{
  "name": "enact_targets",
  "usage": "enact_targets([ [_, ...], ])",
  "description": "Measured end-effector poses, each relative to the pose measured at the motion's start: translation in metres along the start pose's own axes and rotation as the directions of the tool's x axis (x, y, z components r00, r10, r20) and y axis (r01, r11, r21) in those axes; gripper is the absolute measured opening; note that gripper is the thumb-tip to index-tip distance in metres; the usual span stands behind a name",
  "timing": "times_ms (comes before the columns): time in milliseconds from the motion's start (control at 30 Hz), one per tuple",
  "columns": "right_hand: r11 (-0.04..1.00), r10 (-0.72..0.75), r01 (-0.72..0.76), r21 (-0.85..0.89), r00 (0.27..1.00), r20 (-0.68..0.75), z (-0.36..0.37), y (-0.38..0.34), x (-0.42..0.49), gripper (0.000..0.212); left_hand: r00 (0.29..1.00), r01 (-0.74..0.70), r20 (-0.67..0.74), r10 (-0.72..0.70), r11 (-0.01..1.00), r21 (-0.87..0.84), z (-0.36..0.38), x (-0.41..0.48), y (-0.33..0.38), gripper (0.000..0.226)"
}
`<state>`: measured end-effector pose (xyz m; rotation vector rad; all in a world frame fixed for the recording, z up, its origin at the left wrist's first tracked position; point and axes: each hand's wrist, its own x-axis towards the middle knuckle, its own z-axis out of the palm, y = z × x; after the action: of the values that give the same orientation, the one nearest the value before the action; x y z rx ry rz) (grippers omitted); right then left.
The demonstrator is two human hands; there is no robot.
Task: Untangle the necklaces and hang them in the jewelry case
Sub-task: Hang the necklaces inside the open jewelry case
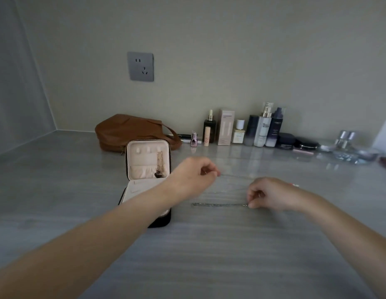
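Grey bench (209,255) holds everything. Open jewelry case (147,165) stands just left of the left hand (194,178), which pinches a thin chain (235,176). Right hand (272,194) pinches one end of a thicker silver necklace (220,205) lying flat to its left.

The counter (209,255) was grey with pale horizontal streaks, and the jewelry case (146,167) was black outside, cream within. The necklace (220,205) was silver, the bag (127,128) at the counter's back edge tan-brown, the wall socket (140,66) grey.
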<state>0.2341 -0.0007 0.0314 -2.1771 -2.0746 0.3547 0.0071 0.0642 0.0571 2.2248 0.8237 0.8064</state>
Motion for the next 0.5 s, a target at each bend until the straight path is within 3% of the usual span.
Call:
enact_targets([
  [133, 0.990, -0.087, 0.089, -0.111, 0.996, 0.018, 0.004, -0.007, -0.005, 0.021, 0.991, 0.034, 0.123, -0.045, 0.995, 0.091, 0.035, 0.018, 0.000, 0.018],
  [200, 0.993, -0.096, 0.097, -0.074, 0.995, 0.007, 0.006, -0.009, -0.007, 0.021, 0.976, 0.036, 0.209, -0.068, 0.987, 0.155, 0.052, 0.023, -0.001, 0.023],
  [367, 0.933, -0.058, 0.074, 0.353, 0.997, -0.056, 0.000, -0.008, -0.009, 0.020, 0.935, 0.137, 0.320, -0.150, 0.989, 0.062, 0.071, 0.029, 0.001, 0.029],
  [500, 0.872, -0.027, 0.086, 0.482, 0.991, -0.128, -0.008, -0.002, -0.007, 0.016, 0.925, 0.205, 0.337, -0.174, 0.977, -0.060, 0.059, 0.037, 0.008, 0.028],
])
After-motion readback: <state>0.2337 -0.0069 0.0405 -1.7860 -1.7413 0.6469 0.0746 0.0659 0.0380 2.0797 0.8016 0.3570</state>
